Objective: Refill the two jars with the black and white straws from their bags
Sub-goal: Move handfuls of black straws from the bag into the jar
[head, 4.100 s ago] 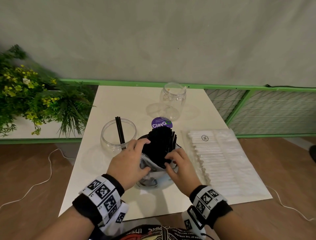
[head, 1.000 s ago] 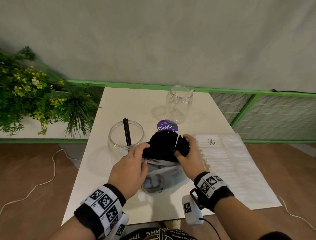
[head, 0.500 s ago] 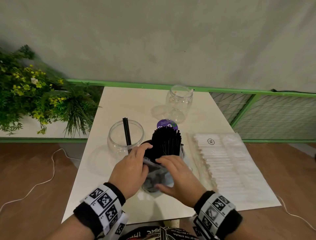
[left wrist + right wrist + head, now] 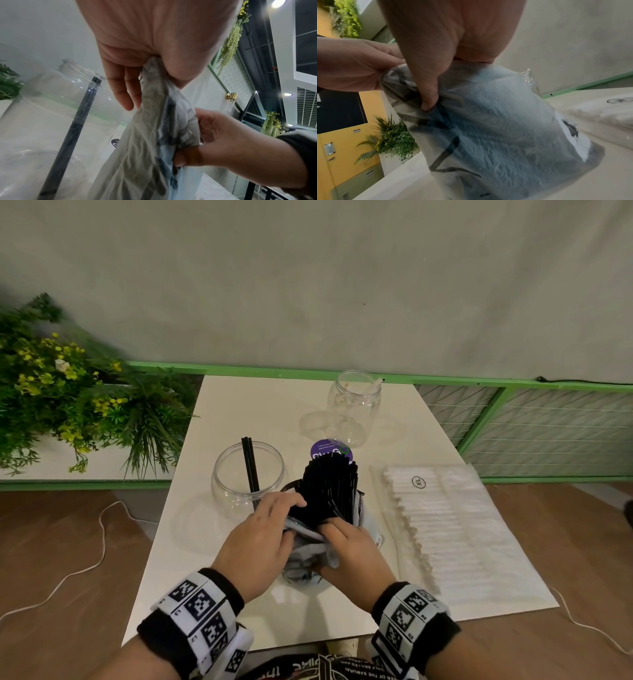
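Note:
A bundle of black straws (image 4: 329, 491) stands up out of a crumpled translucent bag (image 4: 308, 553) at the table's front middle. My left hand (image 4: 284, 515) pinches the bag's left edge (image 4: 150, 101) beside the bundle. My right hand (image 4: 330, 542) grips the bag's front, thumb pressed into the plastic (image 4: 488, 135). Left of the bag is a wide clear jar (image 4: 222, 474) holding two black straws (image 4: 249, 470). A taller clear jar (image 4: 356, 409) with one white straw stands at the back. The flat bag of white straws (image 4: 452, 529) lies on the right.
A purple round sticker (image 4: 330, 451) lies on the white table (image 4: 239, 405) behind the bundle. Potted greenery (image 4: 68, 405) fills the left side, and a green rail with mesh (image 4: 513, 426) runs along the back and right. A white cable (image 4: 85, 559) trails over the floor.
My right hand left the right side of the straw bundle and came down onto the bag's front. The bundle now stands straighter and further out of the bag. My left hand stayed put.

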Motion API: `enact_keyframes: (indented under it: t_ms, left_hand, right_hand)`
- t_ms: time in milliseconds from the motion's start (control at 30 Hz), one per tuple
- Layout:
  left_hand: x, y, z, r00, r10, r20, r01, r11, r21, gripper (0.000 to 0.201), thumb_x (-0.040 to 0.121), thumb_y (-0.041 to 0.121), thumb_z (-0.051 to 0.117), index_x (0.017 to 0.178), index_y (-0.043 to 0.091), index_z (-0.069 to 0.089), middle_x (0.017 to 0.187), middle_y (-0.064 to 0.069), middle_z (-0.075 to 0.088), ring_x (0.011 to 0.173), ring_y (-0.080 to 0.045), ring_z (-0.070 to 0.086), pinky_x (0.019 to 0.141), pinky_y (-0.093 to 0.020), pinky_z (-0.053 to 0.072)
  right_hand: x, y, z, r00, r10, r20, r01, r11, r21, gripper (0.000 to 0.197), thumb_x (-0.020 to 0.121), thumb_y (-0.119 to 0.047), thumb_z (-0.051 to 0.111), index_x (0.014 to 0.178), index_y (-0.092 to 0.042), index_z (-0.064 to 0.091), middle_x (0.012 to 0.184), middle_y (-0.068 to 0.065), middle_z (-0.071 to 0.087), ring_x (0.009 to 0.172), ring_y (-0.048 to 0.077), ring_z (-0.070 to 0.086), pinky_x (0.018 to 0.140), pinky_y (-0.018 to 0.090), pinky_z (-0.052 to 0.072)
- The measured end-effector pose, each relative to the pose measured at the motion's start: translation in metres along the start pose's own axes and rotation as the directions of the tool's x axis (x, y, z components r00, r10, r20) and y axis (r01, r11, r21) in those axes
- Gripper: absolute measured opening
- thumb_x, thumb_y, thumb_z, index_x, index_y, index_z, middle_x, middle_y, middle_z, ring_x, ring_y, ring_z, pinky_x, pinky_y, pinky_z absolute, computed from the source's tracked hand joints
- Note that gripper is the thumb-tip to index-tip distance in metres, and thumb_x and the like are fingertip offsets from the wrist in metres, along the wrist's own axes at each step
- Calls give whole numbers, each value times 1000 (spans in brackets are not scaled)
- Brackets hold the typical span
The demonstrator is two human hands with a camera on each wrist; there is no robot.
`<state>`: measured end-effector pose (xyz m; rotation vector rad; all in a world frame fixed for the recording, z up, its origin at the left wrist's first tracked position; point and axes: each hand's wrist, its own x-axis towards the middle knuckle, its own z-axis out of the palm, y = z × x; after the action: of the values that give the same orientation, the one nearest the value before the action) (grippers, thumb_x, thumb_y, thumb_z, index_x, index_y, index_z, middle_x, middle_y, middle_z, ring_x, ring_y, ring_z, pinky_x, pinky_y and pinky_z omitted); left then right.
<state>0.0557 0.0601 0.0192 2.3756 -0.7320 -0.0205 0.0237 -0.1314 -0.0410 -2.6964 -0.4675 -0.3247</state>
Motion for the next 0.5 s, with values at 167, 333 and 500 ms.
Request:
enact_keyframes:
  t_ms: [167, 333, 500]
  left_hand:
    - [1, 0, -8, 999, 44, -27, -44, 999, 14, 29, 89, 14, 53, 107, 34, 43, 118, 17, 39, 66, -7, 52, 58, -10, 38]
    - [0, 0, -10, 998, 26, -65, -26, 1000, -3, 29, 86, 12, 60, 101, 33, 46, 109, 18, 42, 72, -5, 53, 58, -7, 38]
    - [1, 0, -9, 997, -4, -83, 1, 999, -35, 31, 85, 15, 64, 106, 34, 50, 106, 23, 40, 81, 0, 53, 65, -3, 39]
  right_hand:
    - [1, 1, -2, 998, 33, -56, -32, 999, 14, 48, 57, -14, 78, 96, -19, 51, 89, -3, 57, 74, 17, 55, 63, 29, 45]
    - [3, 2, -1, 997, 19, -73, -21, 1000, -16, 54, 54, -7, 80, 84, -24, 39, 73, -7, 53, 57, 13, 46, 57, 21, 32]
    - [1, 4, 3, 994, 2, -108, -4, 1000, -16, 57, 50, 1, 75, 79, -24, 33, 69, -5, 50, 58, 12, 39, 59, 17, 19]
